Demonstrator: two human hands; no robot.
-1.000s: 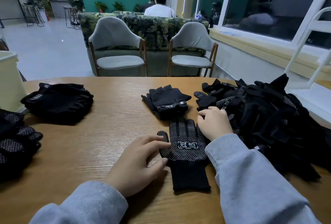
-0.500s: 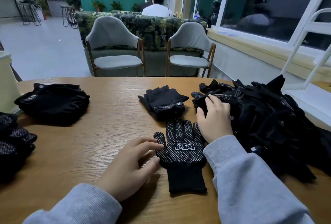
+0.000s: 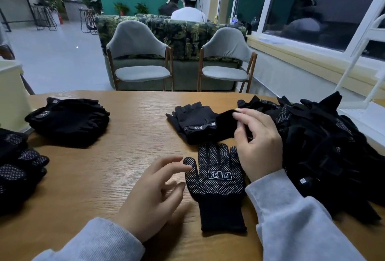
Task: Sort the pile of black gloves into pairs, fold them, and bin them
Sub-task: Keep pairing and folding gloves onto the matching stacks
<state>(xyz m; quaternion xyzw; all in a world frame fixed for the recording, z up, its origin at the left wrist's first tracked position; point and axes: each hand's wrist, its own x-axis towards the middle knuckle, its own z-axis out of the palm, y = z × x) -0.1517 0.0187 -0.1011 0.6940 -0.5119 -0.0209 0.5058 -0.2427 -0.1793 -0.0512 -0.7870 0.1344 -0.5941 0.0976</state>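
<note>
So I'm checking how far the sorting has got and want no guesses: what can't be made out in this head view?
- Glove in the right hand: only a dark fold shows, so its type is unclear.
- Unsorted pile: gloves overlap, so no count; the right edge crops it.
- Dotted stack: cut by the left edge.
- Cream container: cropped, inside unseen.
- Left hand: fingertips motion-blurred beside the dotted glove; contact unclear.

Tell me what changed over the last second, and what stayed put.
The right hand, which lay at the edge of the glove pile, reached in and has lifted up; its fingers now pinch a black glove pulled out toward the centre. The left hand rose slightly, fingers spread, off the dotted glove. That glove, the fingerless pair and the left stacks stayed put.
</note>
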